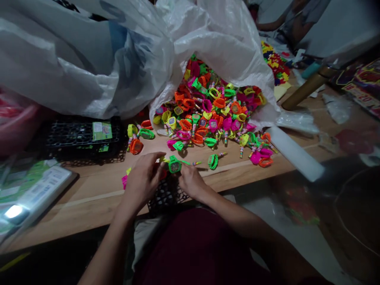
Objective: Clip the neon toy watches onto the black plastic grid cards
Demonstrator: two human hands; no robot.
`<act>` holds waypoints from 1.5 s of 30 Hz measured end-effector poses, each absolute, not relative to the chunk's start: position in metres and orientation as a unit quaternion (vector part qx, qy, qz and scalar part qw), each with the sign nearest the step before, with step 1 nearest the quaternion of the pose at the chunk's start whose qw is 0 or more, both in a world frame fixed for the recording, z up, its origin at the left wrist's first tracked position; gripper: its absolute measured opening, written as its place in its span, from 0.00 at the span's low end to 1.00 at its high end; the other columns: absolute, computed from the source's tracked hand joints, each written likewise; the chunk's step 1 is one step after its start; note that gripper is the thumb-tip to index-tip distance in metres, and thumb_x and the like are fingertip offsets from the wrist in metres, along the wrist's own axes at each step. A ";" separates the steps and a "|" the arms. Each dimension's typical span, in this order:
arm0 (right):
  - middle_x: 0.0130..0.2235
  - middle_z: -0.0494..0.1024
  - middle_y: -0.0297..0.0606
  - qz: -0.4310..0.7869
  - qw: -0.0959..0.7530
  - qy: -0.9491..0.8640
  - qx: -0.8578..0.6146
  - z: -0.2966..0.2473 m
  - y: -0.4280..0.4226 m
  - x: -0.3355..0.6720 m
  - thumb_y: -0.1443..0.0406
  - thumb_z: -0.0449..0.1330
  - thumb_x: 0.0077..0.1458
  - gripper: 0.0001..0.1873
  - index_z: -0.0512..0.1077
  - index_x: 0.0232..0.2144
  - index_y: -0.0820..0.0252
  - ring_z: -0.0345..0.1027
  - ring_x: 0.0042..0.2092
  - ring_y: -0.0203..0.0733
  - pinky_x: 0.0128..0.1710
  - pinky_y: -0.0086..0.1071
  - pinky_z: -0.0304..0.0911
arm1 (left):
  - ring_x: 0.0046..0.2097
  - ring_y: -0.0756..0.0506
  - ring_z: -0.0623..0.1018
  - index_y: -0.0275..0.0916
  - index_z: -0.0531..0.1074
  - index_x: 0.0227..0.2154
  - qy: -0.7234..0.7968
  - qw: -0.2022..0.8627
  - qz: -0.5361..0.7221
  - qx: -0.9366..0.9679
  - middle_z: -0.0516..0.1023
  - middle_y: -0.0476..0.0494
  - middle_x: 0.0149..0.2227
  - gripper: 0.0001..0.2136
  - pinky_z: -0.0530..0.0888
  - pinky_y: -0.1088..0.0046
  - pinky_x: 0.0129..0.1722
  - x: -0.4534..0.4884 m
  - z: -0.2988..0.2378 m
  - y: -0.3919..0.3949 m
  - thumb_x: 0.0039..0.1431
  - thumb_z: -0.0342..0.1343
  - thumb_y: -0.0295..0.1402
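A green toy watch (174, 164) with a square patterned face is stretched between my two hands at the table's front edge. My right hand (192, 181) is closed, its fingers curled on the strap at the watch's right side. My left hand (145, 176) pinches at the watch's left side, where a bit of yellow shows by the fingertips; its exact hold is partly hidden. Below both hands lies a black perforated tray (166, 194), overhanging the edge. Another green toy watch (213, 161) rests to the right of my hands.
Colourful toy watches (208, 118) spill from a large white plastic bag (219, 47). Stacked black trays (74, 136) stand at left, near a white-edged package (38, 194). A white roll (297, 154) and a brown tube (308, 88) lie at right. Another person (292, 25) is behind.
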State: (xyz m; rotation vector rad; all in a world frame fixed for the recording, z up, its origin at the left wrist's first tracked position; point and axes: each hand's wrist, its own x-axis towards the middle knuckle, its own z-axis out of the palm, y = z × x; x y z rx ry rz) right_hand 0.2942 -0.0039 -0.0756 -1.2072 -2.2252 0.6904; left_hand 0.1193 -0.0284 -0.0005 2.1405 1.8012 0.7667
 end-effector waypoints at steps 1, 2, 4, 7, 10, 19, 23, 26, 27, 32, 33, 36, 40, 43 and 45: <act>0.45 0.79 0.49 0.241 0.246 -0.822 -0.454 -0.076 -0.004 0.295 0.80 0.52 0.50 0.25 0.71 0.51 0.70 0.73 0.48 0.49 0.51 0.36 0.67 | 0.50 0.37 0.78 0.37 0.72 0.52 0.619 0.121 0.264 0.730 0.80 0.36 0.48 0.20 0.73 0.57 0.52 0.120 -0.001 -0.029 0.69 0.44 0.45; 0.46 0.79 0.50 0.231 0.235 -0.823 -0.462 -0.076 -0.004 0.295 0.79 0.52 0.51 0.26 0.70 0.52 0.70 0.73 0.48 0.49 0.51 0.37 0.68 | 0.50 0.37 0.78 0.37 0.72 0.51 0.619 0.121 0.265 0.729 0.79 0.36 0.48 0.20 0.73 0.57 0.52 0.120 -0.001 -0.029 0.69 0.44 0.45; 0.47 0.79 0.50 0.215 0.208 -0.829 -0.473 -0.074 -0.004 0.293 0.79 0.52 0.53 0.26 0.70 0.54 0.69 0.73 0.48 0.50 0.51 0.38 0.68 | 0.50 0.37 0.77 0.37 0.72 0.51 0.615 0.119 0.264 0.734 0.79 0.36 0.48 0.20 0.73 0.57 0.51 0.120 -0.002 -0.028 0.69 0.44 0.44; 0.48 0.79 0.50 0.197 0.170 -0.835 -0.486 -0.071 -0.002 0.288 0.78 0.52 0.55 0.23 0.71 0.53 0.67 0.74 0.48 0.51 0.50 0.40 0.69 | 0.49 0.37 0.78 0.37 0.70 0.51 0.605 0.115 0.250 0.747 0.79 0.35 0.48 0.20 0.73 0.58 0.49 0.119 0.000 -0.026 0.70 0.41 0.44; 0.47 0.81 0.47 0.207 0.170 -0.837 -0.477 -0.064 0.002 0.288 0.79 0.53 0.54 0.23 0.73 0.51 0.64 0.75 0.47 0.49 0.49 0.37 0.68 | 0.48 0.36 0.78 0.36 0.71 0.49 0.612 0.085 0.204 0.760 0.80 0.33 0.46 0.20 0.73 0.56 0.49 0.122 0.005 -0.022 0.71 0.41 0.45; 0.53 0.78 0.42 0.202 0.281 -0.830 -0.438 -0.020 0.011 0.352 0.70 0.56 0.67 0.16 0.74 0.54 0.56 0.72 0.51 0.45 0.52 0.38 0.67 | 0.53 0.35 0.80 0.45 0.67 0.62 0.598 0.101 0.190 0.772 0.80 0.38 0.55 0.23 0.76 0.58 0.48 0.126 0.002 -0.015 0.69 0.49 0.45; 0.48 0.76 0.47 0.123 0.140 -0.866 -0.464 -0.032 0.024 0.372 0.75 0.60 0.62 0.11 0.76 0.45 0.63 0.68 0.53 0.49 0.54 0.41 0.65 | 0.59 0.34 0.76 0.41 0.72 0.58 0.584 0.114 0.200 0.779 0.76 0.36 0.61 0.23 0.73 0.52 0.57 0.121 -0.001 -0.015 0.69 0.45 0.47; 0.51 0.73 0.49 0.144 0.176 -0.867 -0.443 -0.042 0.030 0.383 0.75 0.60 0.62 0.13 0.74 0.50 0.65 0.67 0.55 0.48 0.57 0.41 0.64 | 0.59 0.34 0.77 0.40 0.74 0.55 0.587 0.124 0.191 0.777 0.76 0.36 0.60 0.25 0.73 0.52 0.58 0.115 0.000 -0.017 0.69 0.44 0.50; 0.54 0.72 0.49 0.151 0.209 -0.865 -0.430 -0.042 0.031 0.387 0.74 0.59 0.64 0.16 0.72 0.54 0.64 0.66 0.56 0.47 0.57 0.41 0.64 | 0.58 0.34 0.77 0.40 0.74 0.55 0.589 0.129 0.187 0.776 0.77 0.36 0.59 0.25 0.74 0.52 0.57 0.113 0.001 -0.018 0.68 0.43 0.51; 0.50 0.74 0.49 0.075 0.185 -0.867 -0.457 -0.034 0.040 0.397 0.75 0.57 0.62 0.19 0.74 0.54 0.63 0.66 0.53 0.52 0.55 0.46 0.65 | 0.59 0.35 0.76 0.41 0.73 0.56 0.598 0.163 0.187 0.762 0.77 0.37 0.60 0.29 0.73 0.55 0.58 0.104 0.006 -0.021 0.66 0.43 0.57; 0.48 0.75 0.51 0.056 0.148 -0.865 -0.475 -0.032 0.041 0.395 0.75 0.59 0.60 0.17 0.76 0.50 0.65 0.66 0.52 0.55 0.54 0.47 0.65 | 0.60 0.34 0.75 0.41 0.72 0.58 0.603 0.162 0.188 0.758 0.76 0.36 0.60 0.31 0.72 0.55 0.59 0.103 0.006 -0.021 0.66 0.43 0.58; 0.46 0.76 0.58 0.034 0.074 -0.848 -0.524 -0.028 0.043 0.386 0.75 0.62 0.58 0.10 0.79 0.42 0.68 0.65 0.52 0.62 0.51 0.50 0.66 | 0.63 0.33 0.73 0.38 0.67 0.63 0.615 0.142 0.193 0.751 0.74 0.34 0.62 0.34 0.71 0.54 0.61 0.104 0.007 -0.021 0.66 0.40 0.58; 0.47 0.76 0.57 0.029 0.084 -0.833 -0.546 -0.019 0.031 0.378 0.73 0.57 0.64 0.10 0.78 0.43 0.68 0.67 0.52 0.59 0.51 0.48 0.67 | 0.64 0.34 0.72 0.41 0.71 0.59 0.606 0.127 0.190 0.762 0.75 0.37 0.62 0.30 0.71 0.54 0.60 0.107 0.006 -0.022 0.68 0.39 0.55; 0.46 0.77 0.54 0.049 0.081 -0.828 -0.553 -0.018 0.014 0.378 0.68 0.57 0.68 0.10 0.76 0.46 0.66 0.71 0.48 0.57 0.47 0.45 0.68 | 0.59 0.36 0.76 0.43 0.75 0.52 0.599 0.136 0.195 0.764 0.78 0.40 0.58 0.26 0.73 0.57 0.57 0.108 0.006 -0.022 0.68 0.41 0.53; 0.44 0.78 0.53 0.074 0.041 -0.826 -0.558 -0.024 0.004 0.379 0.70 0.57 0.67 0.10 0.75 0.47 0.66 0.73 0.46 0.55 0.44 0.43 0.69 | 0.56 0.37 0.78 0.42 0.76 0.50 0.601 0.140 0.196 0.762 0.80 0.40 0.55 0.25 0.74 0.58 0.55 0.108 0.006 -0.022 0.68 0.41 0.53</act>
